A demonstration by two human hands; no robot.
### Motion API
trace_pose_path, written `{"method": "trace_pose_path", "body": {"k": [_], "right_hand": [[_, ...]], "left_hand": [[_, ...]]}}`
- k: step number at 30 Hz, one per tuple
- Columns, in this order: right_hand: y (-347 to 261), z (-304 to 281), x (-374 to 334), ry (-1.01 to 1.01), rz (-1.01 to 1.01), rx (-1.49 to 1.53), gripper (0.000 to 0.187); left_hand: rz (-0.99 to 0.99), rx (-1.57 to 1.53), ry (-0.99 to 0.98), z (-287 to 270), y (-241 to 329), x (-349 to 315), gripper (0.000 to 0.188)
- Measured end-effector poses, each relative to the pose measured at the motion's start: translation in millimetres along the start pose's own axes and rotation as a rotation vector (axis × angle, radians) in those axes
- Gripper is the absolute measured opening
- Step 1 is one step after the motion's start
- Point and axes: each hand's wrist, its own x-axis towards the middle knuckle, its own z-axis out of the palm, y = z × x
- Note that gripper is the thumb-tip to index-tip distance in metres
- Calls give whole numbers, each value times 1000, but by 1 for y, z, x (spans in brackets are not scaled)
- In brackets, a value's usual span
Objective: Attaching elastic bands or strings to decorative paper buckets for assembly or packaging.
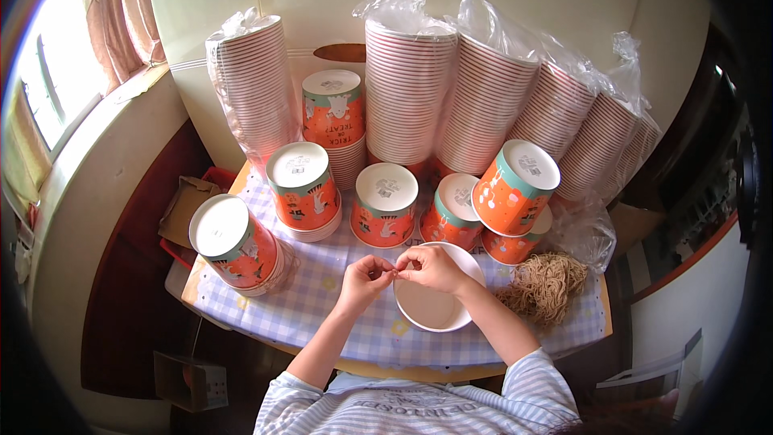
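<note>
Both of my hands meet above an open white paper bucket [433,310] that stands upright at the table's near side. My left hand [367,280] is closed in a pinch just left of its rim. Over the bucket's far part, my right hand [433,268] pinches too, its fingertips touching those of the left. Whatever lies between the fingertips is too small to name. To the right of my right forearm sits a tangled heap of tan twine [547,286]. An orange and green paper bucket [385,205] rests upside down beyond my hands.
More upturned orange buckets stand left [233,242] and right [517,187], some stacked. Tall bucket stacks in clear plastic [411,84] line the back of the checked tablecloth [322,326]. A cardboard box [187,208] is off the table's left edge, near a curtained window.
</note>
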Motion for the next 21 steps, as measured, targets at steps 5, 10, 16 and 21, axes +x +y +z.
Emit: {"method": "trace_pose_path", "body": {"k": [5,10,16,21], "right_hand": [[1,-1,0,-5,-54,-2,12],[0,-1,0,-20,-43,3,11],[-3,1,1,14,12,-20,9],[2,5,0,86,17,3,10]], "left_hand": [[41,280,46,1,6,-4,7],[88,374,62,1,6,-5,9],[133,453,83,7,12,-7,10],[274,589,158,12,11,-9,10]]}}
